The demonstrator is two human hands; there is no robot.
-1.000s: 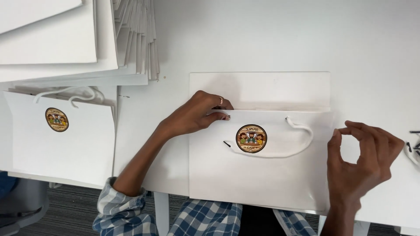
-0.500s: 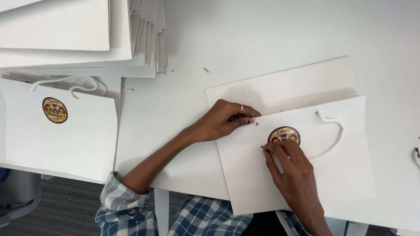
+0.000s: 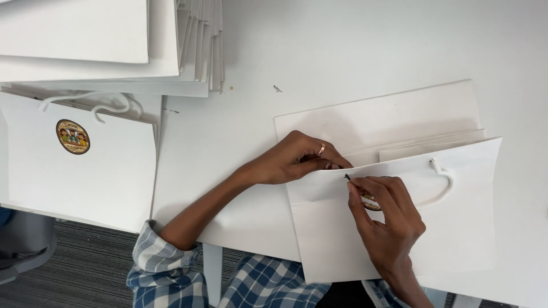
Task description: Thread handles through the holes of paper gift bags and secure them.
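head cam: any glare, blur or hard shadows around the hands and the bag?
Head view: even, soft light, no glare on the white table; only faint shadows under the left hand and right hand; white paper bag edges sharp, little motion blur; the round sticker is mostly hidden by the fingers.

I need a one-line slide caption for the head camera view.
Left hand holds a white paper bag's top edge while right hand covers its round sticker.

Stickered white bag (image 3: 77,165) at left; flat bag stack (image 3: 114,45) behind.
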